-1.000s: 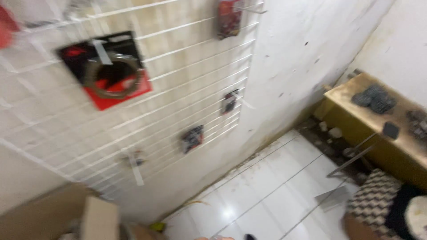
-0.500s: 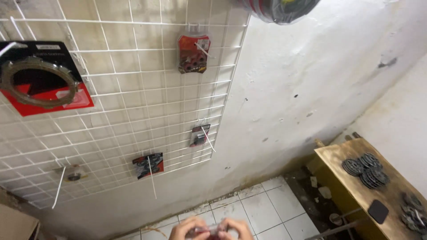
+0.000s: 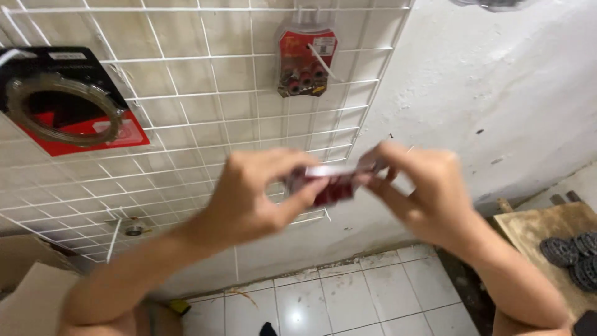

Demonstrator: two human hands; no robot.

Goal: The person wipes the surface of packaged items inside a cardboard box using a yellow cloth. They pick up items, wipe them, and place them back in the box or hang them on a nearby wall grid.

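Note:
Both my hands are raised in front of a white wire grid panel point(image 3: 205, 106) on the wall. My left hand point(image 3: 255, 199) and my right hand point(image 3: 423, 186) together pinch a small red packet point(image 3: 329, 183) between their fingertips, blurred by motion. The packet sits just in front of the grid's lower right part. Higher up on the grid hangs a similar red blister pack point(image 3: 306, 61) with small round parts. A larger red and black card with a metal ring point(image 3: 65, 109) hangs at the left.
A wooden bench point(image 3: 547, 236) at the lower right carries several dark toothed discs point(image 3: 569, 255). White floor tiles point(image 3: 348, 298) lie below. A cardboard box point(image 3: 31, 292) is at the lower left. A small metal part point(image 3: 132, 228) hangs low on the grid.
The view has swung up and closer to the grid. My hands, only just showing at the bottom edge before, have risen to the grid's lower part with the red packet.

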